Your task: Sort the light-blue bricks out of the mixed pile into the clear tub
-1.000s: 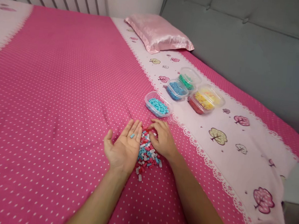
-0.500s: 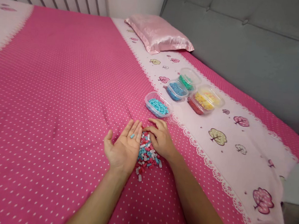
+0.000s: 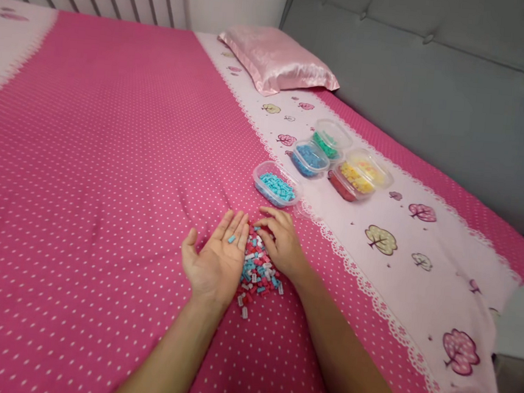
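Observation:
A small heap of mixed beads (image 3: 258,272), light blue, red and white, lies on the pink dotted bedsheet (image 3: 109,165). My left hand (image 3: 217,260) rests beside it, palm up and fingers stretched out, with one light-blue bead (image 3: 231,239) lying on the fingers. My right hand (image 3: 281,241) sits on the far side of the heap, fingers curled down and pinching among the beads; whether a bead is between the fingertips is hidden. Just beyond stands a clear tub of light-blue beads (image 3: 276,185).
Further back on the white tree-print border stand tubs of blue beads (image 3: 310,157), green beads (image 3: 329,138), and yellow and red beads (image 3: 358,177). A pink satin pillow (image 3: 276,60) lies at the head, against a grey padded headboard (image 3: 436,89).
My right hand's fingers have shifted a little left across the heap, toward the left hand's fingertips. The left hand and its bead have stayed still.

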A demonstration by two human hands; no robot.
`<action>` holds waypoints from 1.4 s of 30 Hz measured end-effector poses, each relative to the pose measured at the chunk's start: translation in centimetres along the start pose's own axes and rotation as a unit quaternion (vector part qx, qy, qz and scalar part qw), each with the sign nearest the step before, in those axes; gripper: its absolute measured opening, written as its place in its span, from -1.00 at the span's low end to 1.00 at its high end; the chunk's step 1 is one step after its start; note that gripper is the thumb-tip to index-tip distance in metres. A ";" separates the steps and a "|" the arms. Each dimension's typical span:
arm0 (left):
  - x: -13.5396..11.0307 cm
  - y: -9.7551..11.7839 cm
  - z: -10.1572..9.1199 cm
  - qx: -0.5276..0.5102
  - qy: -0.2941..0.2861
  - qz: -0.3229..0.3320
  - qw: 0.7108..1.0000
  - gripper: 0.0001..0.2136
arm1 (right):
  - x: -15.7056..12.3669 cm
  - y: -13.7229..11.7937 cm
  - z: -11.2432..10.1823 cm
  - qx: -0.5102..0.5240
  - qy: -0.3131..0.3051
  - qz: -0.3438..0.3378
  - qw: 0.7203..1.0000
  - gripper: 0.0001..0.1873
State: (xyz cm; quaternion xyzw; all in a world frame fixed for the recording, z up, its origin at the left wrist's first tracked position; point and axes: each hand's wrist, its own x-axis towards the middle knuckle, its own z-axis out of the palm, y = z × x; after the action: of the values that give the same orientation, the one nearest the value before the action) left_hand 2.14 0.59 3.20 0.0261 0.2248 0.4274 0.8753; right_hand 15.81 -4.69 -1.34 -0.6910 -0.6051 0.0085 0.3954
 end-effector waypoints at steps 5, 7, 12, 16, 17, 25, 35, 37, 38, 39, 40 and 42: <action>0.0 0.0 0.1 -0.003 0.005 -0.004 1.000 -0.35 | 0.2 -0.5 -0.2 0.032 0.058 0.004 0.998 -0.82; 0.1 0.0 0.1 0.001 0.004 -0.004 1.000 -0.35 | 0.2 -0.9 -0.4 0.030 0.075 0.002 0.997 -0.82; 0.1 0.0 0.1 0.009 0.011 -0.004 1.000 -0.33 | 0.3 -2.8 -0.5 0.032 0.073 -0.028 0.996 -0.80; 0.0 0.2 0.0 0.008 0.012 -0.022 1.000 -0.35 | 0.4 -4.0 -0.4 0.049 0.013 -0.067 0.996 -0.80; 0.0 0.2 0.0 0.008 0.011 -0.025 1.000 -0.35 | 0.4 -4.1 -0.5 0.050 0.007 -0.074 0.996 -0.79; 0.0 0.1 0.2 -0.007 0.012 -0.014 1.000 -0.32 | 0.1 -2.5 -1.7 0.051 0.059 -0.018 0.997 -0.87; 0.0 0.0 0.2 -0.009 0.014 -0.012 1.000 -0.32 | -0.5 -0.8 -1.4 0.012 -0.051 0.002 0.999 -0.79; 0.0 0.1 0.2 -0.010 0.014 -0.013 1.000 -0.32 | -0.5 -0.7 -1.5 0.007 -0.054 0.002 0.999 -0.78; 0.0 0.1 0.2 -0.011 0.014 -0.015 1.000 -0.33 | -0.5 -0.7 -1.5 0.006 -0.055 0.002 0.998 -0.79; 0.0 0.1 0.2 -0.011 0.013 -0.017 1.000 -0.33 | -0.5 -0.6 -1.5 0.005 -0.055 0.002 0.998 -0.80; 0.0 0.1 0.2 -0.009 0.011 -0.018 1.000 -0.34 | -0.5 -0.6 -1.5 0.007 -0.054 0.002 0.999 -0.80; 0.0 0.0 0.1 -0.003 0.006 -0.017 1.000 -0.34 | -0.5 -0.6 -1.4 0.011 -0.051 0.002 0.999 -0.82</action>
State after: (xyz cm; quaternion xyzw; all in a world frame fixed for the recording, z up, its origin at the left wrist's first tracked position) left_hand 2.16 0.65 3.29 0.0171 0.2287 0.4132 0.8813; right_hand 15.87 -5.90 -0.29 -0.6863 -0.6230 0.0515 0.3717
